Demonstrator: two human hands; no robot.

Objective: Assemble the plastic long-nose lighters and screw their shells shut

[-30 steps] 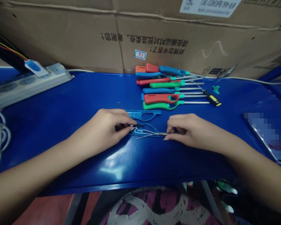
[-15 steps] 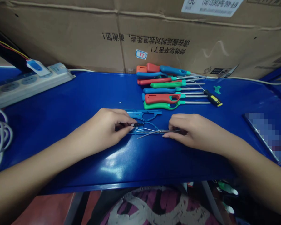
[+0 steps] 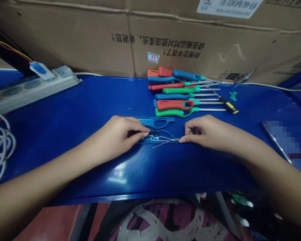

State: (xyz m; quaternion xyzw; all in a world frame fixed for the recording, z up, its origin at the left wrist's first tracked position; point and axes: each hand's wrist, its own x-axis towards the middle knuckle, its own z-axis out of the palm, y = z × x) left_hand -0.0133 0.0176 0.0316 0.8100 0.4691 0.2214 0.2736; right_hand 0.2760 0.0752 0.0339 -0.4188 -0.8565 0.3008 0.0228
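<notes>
Two blue plastic casing halves lie on the blue table; the upper half (image 3: 161, 123) shows its trigger opening. My left hand (image 3: 137, 131) pinches a small black part (image 3: 153, 133) over the lower half (image 3: 165, 134). White wires (image 3: 163, 137) run from that part toward my right hand (image 3: 190, 134). The thumb of my right hand touches the small metal end piece (image 3: 177, 140) at the wires' right end, its fingers curled. A thin grey rod (image 3: 162, 144) slants out below the wires. My left palm covers the casings' left ends.
Several assembled lighters (image 3: 175, 105) lie behind the casings, beside a black-and-yellow screwdriver (image 3: 228, 104) and a green scrap (image 3: 233, 96). A power strip (image 3: 37, 88) and coiled cable (image 3: 1, 150) are left, a phone-like device (image 3: 278, 142) right, a cardboard box (image 3: 90, 40) behind.
My right hand's fingers have shifted and the metal piece beneath them is less covered. My left hand still pinches the black part, and the whole view has moved slightly.
</notes>
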